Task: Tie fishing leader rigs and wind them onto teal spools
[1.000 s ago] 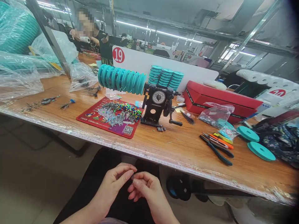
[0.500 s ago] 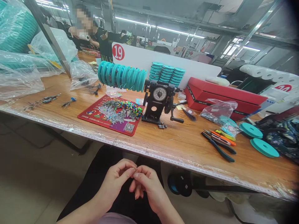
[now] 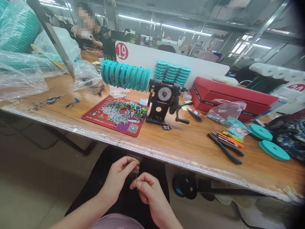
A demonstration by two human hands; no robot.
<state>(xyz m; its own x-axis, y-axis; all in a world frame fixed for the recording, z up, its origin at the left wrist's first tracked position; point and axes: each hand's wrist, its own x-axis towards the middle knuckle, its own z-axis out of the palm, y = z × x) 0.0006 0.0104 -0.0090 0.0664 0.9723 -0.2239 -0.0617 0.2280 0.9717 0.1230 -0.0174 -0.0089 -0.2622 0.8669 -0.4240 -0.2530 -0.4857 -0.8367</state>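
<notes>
Though apart, two hands (image 3: 119, 173) (image 3: 149, 189), one strand (image 3: 136, 179).

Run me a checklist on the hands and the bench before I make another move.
1. Right hand pinching the thin strand: ok.
2. Left hand holding its piece securely: cannot tell; thumb and finger are together, but they hide what is between them.
3. Crank handle clear of both hands: ok.
4. Pliers lying on the tabletop: ok.
5. All small parts on the red mat: not ok; a few dark cylindrical pieces lie off it, by the winder's base.
</notes>
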